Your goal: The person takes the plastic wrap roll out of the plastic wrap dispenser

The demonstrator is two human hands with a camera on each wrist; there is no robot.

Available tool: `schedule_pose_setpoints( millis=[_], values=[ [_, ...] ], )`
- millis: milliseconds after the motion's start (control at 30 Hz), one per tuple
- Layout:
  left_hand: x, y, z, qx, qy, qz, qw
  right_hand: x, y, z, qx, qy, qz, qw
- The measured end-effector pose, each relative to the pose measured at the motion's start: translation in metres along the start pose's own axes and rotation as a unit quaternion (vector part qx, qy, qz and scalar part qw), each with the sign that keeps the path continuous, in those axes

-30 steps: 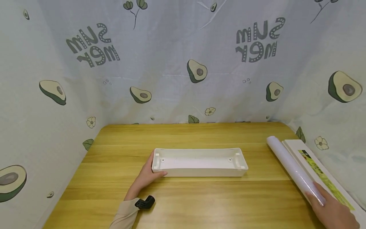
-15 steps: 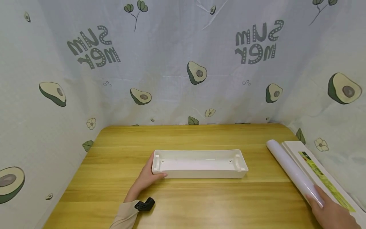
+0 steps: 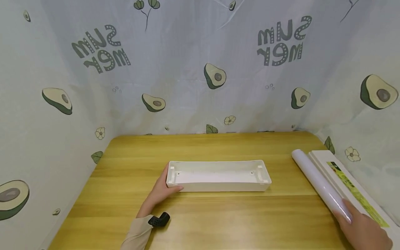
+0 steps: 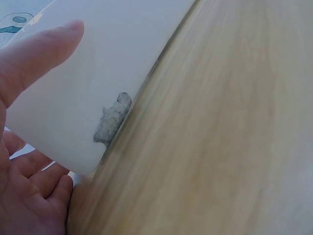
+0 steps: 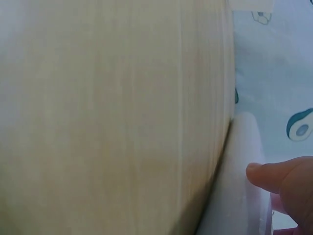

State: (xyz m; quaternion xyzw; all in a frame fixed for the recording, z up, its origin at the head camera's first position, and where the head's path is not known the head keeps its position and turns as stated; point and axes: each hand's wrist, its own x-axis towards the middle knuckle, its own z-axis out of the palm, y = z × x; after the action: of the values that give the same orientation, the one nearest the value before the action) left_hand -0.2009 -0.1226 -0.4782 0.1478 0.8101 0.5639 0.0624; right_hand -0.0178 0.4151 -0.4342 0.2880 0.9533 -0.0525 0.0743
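A long, shallow white plastic box (image 3: pixel 218 187), open at the top, sits mid-table in the head view. My left hand (image 3: pixel 160 190) grips its left end, thumb along the front wall and the other fingers round the end. In the left wrist view a grey patch (image 4: pixel 113 119) shows low on the box wall. At the right, my right hand (image 3: pixel 364 227) holds the near end of a whitish roll of plastic film (image 3: pixel 322 185). The right wrist view has my thumb on the roll; the other fingers are mostly hidden.
Right beside the roll lies a long, flat white box (image 3: pixel 319 157) with a yellow-green label (image 3: pixel 359 194). The wooden table (image 3: pixel 218 222) is bordered by an avocado-print curtain (image 3: pixel 187 69) at the back and sides. A black device (image 3: pixel 159 220) is on my left wrist.
The head view shifts slightly up and down. Both hands keep their hold on the white box and the roll, which stay in place.
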Motion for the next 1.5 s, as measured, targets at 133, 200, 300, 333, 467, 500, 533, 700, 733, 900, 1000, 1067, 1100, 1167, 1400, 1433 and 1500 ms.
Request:
schedule_pose_setpoints(
  millis=[133, 200, 300, 333, 467, 500, 533, 700, 733, 900, 1000, 1067, 1100, 1167, 1400, 1433, 1500],
  values=[
    [0.002, 0.001, -0.001, 0.000, -0.002, -0.003, 1.0000, 0.000, -0.001, 0.001, 0.011, 0.077, -0.037, 0.9963],
    [0.001, 0.003, -0.001, -0.001, -0.002, -0.006, 1.0000, -0.001, -0.001, 0.001, 0.019, 0.114, -0.057, 0.9917],
    [0.001, 0.005, -0.002, 0.000, -0.001, -0.007, 1.0000, -0.003, -0.003, 0.000, 0.019, 0.127, -0.064, 0.9896],
    [0.001, 0.005, -0.002, 0.002, -0.001, -0.006, 1.0000, -0.004, -0.004, -0.001, 0.016, 0.124, -0.059, 0.9904],
    [0.000, 0.006, -0.003, 0.009, 0.000, -0.001, 1.0000, -0.005, -0.010, -0.005, -0.003, 0.106, -0.036, 0.9937],
    [0.000, 0.007, -0.003, 0.008, -0.001, 0.001, 1.0000, -0.006, -0.011, -0.006, -0.010, 0.100, -0.029, 0.9945],
    [0.000, 0.006, -0.003, 0.010, -0.001, 0.004, 0.9999, -0.006, -0.012, -0.007, -0.008, 0.102, -0.027, 0.9944],
    [-0.005, 0.006, -0.006, 0.007, -0.001, 0.003, 1.0000, 0.000, -0.023, -0.010, 0.007, 0.135, -0.050, 0.9896],
    [-0.006, 0.006, -0.007, 0.008, -0.001, 0.003, 1.0000, 0.001, -0.026, -0.011, 0.016, 0.148, -0.062, 0.9869],
    [-0.011, 0.006, -0.012, 0.009, 0.001, 0.003, 1.0000, 0.010, -0.044, -0.015, 0.047, 0.200, -0.132, 0.9697],
    [-0.014, 0.005, -0.015, 0.013, 0.003, -0.001, 0.9999, 0.015, -0.057, -0.017, 0.061, 0.224, -0.174, 0.9570],
    [-0.016, 0.004, -0.017, 0.019, 0.006, -0.003, 0.9998, 0.019, -0.066, -0.018, 0.075, 0.225, -0.197, 0.9513],
    [-0.017, 0.003, -0.019, 0.025, 0.007, -0.006, 0.9997, 0.020, -0.071, -0.019, 0.085, 0.228, -0.208, 0.9475],
    [-0.019, 0.002, -0.021, 0.037, 0.010, -0.009, 0.9992, 0.022, -0.081, -0.019, 0.094, 0.222, -0.227, 0.9437],
    [-0.020, 0.009, -0.025, 0.099, 0.025, 0.000, 0.9948, 0.023, -0.108, -0.022, 0.118, 0.226, -0.268, 0.9291],
    [-0.019, 0.010, -0.025, 0.107, 0.026, 0.004, 0.9939, 0.023, -0.110, -0.023, 0.121, 0.226, -0.272, 0.9277],
    [-0.017, 0.012, -0.025, 0.119, 0.023, 0.001, 0.9927, 0.023, -0.115, -0.023, 0.127, 0.226, -0.277, 0.9253]
  ],
)
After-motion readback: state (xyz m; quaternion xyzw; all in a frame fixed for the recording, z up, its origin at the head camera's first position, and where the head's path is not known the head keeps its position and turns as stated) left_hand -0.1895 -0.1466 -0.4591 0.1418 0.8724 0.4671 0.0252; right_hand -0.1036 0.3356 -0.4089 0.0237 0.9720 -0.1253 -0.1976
